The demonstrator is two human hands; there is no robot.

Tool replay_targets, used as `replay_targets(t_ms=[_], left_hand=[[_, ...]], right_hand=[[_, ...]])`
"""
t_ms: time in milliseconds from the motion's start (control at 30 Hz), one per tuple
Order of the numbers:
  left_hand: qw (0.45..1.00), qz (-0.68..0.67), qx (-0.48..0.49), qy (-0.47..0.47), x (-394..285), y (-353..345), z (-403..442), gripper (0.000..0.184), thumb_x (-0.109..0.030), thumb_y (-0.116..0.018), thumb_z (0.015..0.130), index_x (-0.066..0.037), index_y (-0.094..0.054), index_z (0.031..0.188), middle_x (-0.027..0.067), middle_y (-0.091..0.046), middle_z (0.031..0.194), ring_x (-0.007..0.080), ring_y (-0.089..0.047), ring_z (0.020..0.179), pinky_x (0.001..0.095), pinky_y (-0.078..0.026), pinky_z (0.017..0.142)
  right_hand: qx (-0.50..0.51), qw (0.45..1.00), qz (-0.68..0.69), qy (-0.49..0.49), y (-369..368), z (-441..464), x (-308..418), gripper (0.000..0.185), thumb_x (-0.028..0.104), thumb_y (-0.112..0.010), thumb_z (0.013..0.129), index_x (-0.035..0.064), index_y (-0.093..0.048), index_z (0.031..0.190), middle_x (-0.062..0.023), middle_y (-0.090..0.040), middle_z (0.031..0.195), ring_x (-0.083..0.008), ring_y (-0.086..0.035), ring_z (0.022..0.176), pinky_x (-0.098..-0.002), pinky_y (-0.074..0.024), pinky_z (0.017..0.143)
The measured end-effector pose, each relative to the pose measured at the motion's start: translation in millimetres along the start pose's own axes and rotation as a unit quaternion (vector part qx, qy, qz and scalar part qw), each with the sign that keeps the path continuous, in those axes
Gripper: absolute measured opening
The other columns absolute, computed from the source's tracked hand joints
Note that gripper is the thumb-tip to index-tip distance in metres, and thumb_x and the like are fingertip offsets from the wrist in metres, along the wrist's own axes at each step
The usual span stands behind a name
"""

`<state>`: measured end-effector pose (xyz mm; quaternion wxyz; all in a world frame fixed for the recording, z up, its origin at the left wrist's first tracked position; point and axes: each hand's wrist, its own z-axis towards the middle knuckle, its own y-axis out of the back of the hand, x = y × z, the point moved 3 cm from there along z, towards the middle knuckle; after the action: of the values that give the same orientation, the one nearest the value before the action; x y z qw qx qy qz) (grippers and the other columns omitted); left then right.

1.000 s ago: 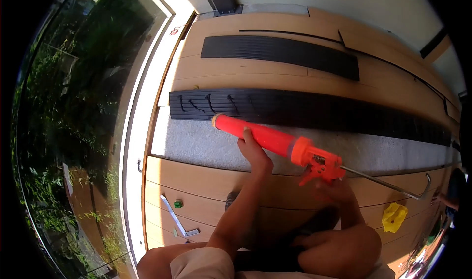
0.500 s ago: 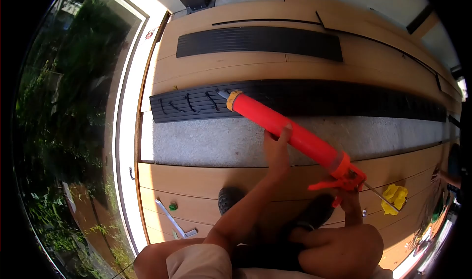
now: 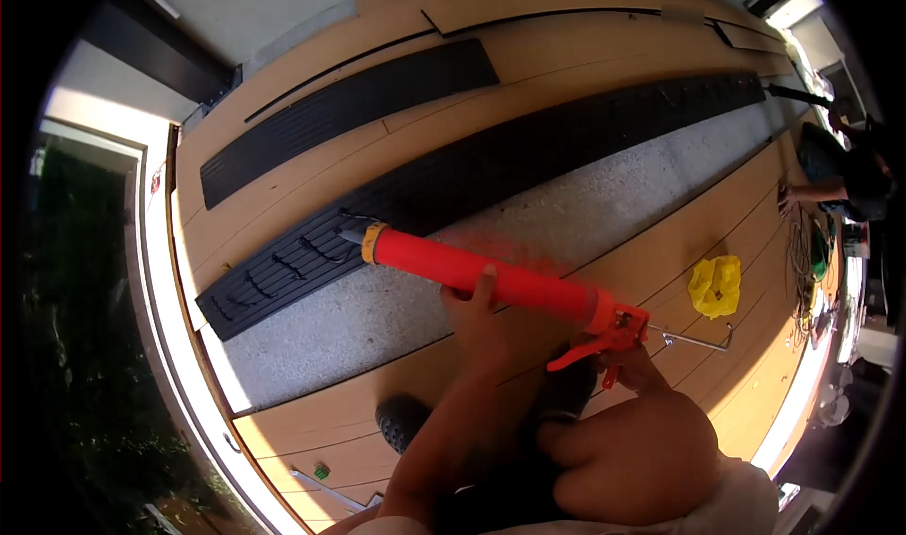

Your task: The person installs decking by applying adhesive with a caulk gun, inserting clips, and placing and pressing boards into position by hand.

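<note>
Caulking gun (image 3: 528, 285) held across the frame's centre, nozzle (image 3: 353, 236) at the dark board (image 3: 528, 156).
For aiming, apparently, the barrel is cradled by the left hand's (image 3: 479, 323) wrapped fingers; its handle is gripped by the right hand's (image 3: 640, 369) curled, partly hidden fingers. Room below the board's edge is given by concrete (image 3: 377, 320); the yellow bag (image 3: 714, 288) is neared by the rod (image 3: 696, 340).

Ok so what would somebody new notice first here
Most likely the bright red caulking gun mid-view, left hand on its barrel, right hand at its back end. Next, the long black ribbed plank beyond it, dark squiggles near its left end, then the crumpled yellow plastic on the floor to the right.
</note>
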<state>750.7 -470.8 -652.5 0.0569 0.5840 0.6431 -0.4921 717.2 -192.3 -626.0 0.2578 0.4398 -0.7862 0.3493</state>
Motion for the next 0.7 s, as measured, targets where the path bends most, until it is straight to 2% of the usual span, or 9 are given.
replay_targets(t_ms=[133,200,300,367,400,467,533,600,700], left_hand=[[0.997,0.07,-0.031,0.03,25.9,8.7,-1.0,0.05,-0.02,-0.071,0.088,-0.003,-0.043,0.126,0.0122,-0.055,0.112,0.0254,-0.059,0.1,0.0418,-0.054,0.085],[0.996,0.073,-0.024,0.036,36.4,7.6,-1.2,0.052,-0.022,-0.072,0.087,-0.005,-0.044,0.128,0.0105,-0.056,0.113,0.0244,-0.058,0.102,0.0415,-0.053,0.087],[0.995,0.097,0.009,0.037,38.0,1.4,-2.0,0.059,-0.024,-0.072,0.087,-0.007,-0.04,0.133,0.0116,-0.054,0.118,0.0253,-0.057,0.105,0.0417,-0.053,0.088],[0.993,0.113,0.02,0.028,38.3,-2.9,-4.5,0.061,-0.024,-0.072,0.087,-0.007,-0.038,0.136,0.0118,-0.053,0.12,0.0257,-0.057,0.106,0.0416,-0.054,0.089],[0.991,0.126,0.022,0.034,40.6,-4.4,-4.4,0.063,-0.025,-0.073,0.087,-0.007,-0.037,0.137,0.0117,-0.053,0.12,0.0258,-0.056,0.107,0.0411,-0.054,0.089],[0.988,0.146,0.022,0.036,40.1,-3.9,-7.4,0.065,-0.025,-0.073,0.087,-0.007,-0.036,0.137,0.0116,-0.052,0.121,0.0259,-0.056,0.108,0.0407,-0.054,0.089],[0.988,0.149,0.032,0.038,42.0,-13.8,-15.3,0.066,-0.025,-0.073,0.087,-0.007,-0.035,0.138,0.0117,-0.052,0.121,0.0257,-0.056,0.108,0.0396,-0.054,0.088],[0.985,0.161,0.037,0.045,43.8,-22.2,-25.2,0.065,-0.025,-0.072,0.088,-0.007,-0.035,0.138,0.012,-0.051,0.122,0.026,-0.056,0.109,0.0401,-0.054,0.089],[0.981,0.176,0.051,0.06,47.8,-37.7,-41.1,0.063,-0.025,-0.071,0.09,-0.007,-0.035,0.138,0.0126,-0.051,0.124,0.0266,-0.055,0.111,0.0413,-0.054,0.091]], right_hand=[[-0.222,0.963,0.153,0.012,62.5,35.5,-32.6,0.025,0.018,-0.064,0.094,0.0041,-0.063,0.115,-0.0061,-0.069,0.099,-0.0138,-0.064,0.085,-0.0291,-0.054,0.074],[-0.193,0.975,0.11,-0.023,67.2,30.2,-49.6,0.03,0.025,-0.06,0.097,0.0039,-0.063,0.118,-0.0061,-0.069,0.106,-0.017,-0.065,0.101,-0.0332,-0.0545,0.082],[-0.265,0.963,0.021,-0.037,64.0,16.9,-46.5,0.027,0.028,-0.057,0.098,0.0047,-0.065,0.11,-0.0103,-0.071,0.097,-0.0218,-0.069,0.091,-0.0361,-0.0546,0.077],[-0.204,0.847,-0.44,-0.218,44.3,-15.5,26.7,0.024,0.029,-0.056,0.097,0.006,-0.066,0.098,-0.0136,-0.068,0.081,-0.028,-0.068,0.076,-0.039,-0.0536,0.07],[-0.207,0.848,-0.439,-0.214,44.4,-17.7,30.2,0.024,0.029,-0.056,0.097,0.006,-0.066,0.098,-0.0136,-0.068,0.081,-0.028,-0.068,0.076,-0.039,-0.0536,0.07],[-0.334,0.821,-0.449,-0.11,43.8,-20.5,39.6,0.016,0.026,-0.058,0.095,0.0106,-0.06,0.093,-0.0086,-0.066,0.073,-0.029,-0.068,0.07,-0.0455,-0.0499,0.057],[-0.361,0.841,-0.402,0.002,41.6,-14.6,49.2,0.021,0.024,-0.062,0.09,0.0096,-0.061,0.105,-0.0106,-0.068,0.09,-0.0296,-0.068,0.087,-0.0435,-0.0525,0.068],[-0.405,0.692,-0.525,0.285,34.1,-0.2,69.5,0.037,0.022,-0.066,0.085,0.0063,-0.058,0.117,-0.014,-0.063,0.114,-0.0318,-0.061,0.107,-0.0419,-0.0506,0.085],[-0.366,0.686,-0.589,0.22,34.1,28.6,58.4,0.051,0.023,-0.067,0.08,0.003,-0.055,0.125,-0.0161,-0.057,0.126,-0.0345,-0.055,0.117,-0.0428,-0.045,0.096]])
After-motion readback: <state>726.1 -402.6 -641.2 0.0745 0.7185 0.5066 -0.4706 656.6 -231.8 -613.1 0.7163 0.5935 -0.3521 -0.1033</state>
